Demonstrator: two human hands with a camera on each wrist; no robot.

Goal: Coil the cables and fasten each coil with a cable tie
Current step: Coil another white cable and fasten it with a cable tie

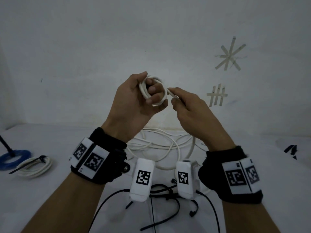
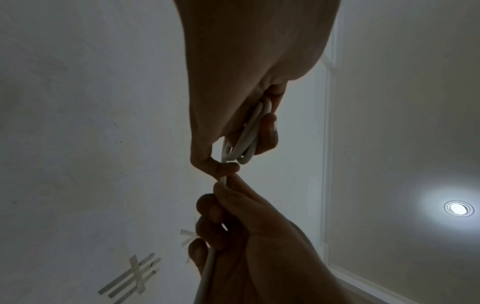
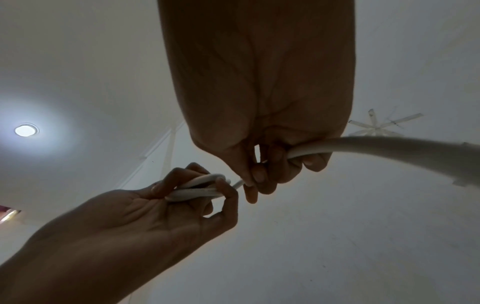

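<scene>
A small coil of white cable [image 1: 157, 102] is raised in front of the wall, with my left hand [image 1: 149, 84] gripping it, thumb on top and fingers through the loops. The left wrist view shows the same coil [image 2: 246, 135] pinched edge-on. My right hand [image 1: 173, 95] touches the coil's right side and grips the free strand, which runs through its curled fingers [image 3: 259, 174] as the white cable [image 3: 363, 148]. The rest of this cable lies in loose loops [image 1: 161, 145] on the table below. Several black cable ties [image 1: 161, 199] lie near the front edge.
At the left of the white table [image 1: 50, 199], a white coil [image 1: 35, 165] bound with a black tie lies next to a blue coil [image 1: 15, 157]. Tape marks [image 1: 229, 55] are stuck on the wall behind. A dark object [image 1: 291, 150] sits at the right.
</scene>
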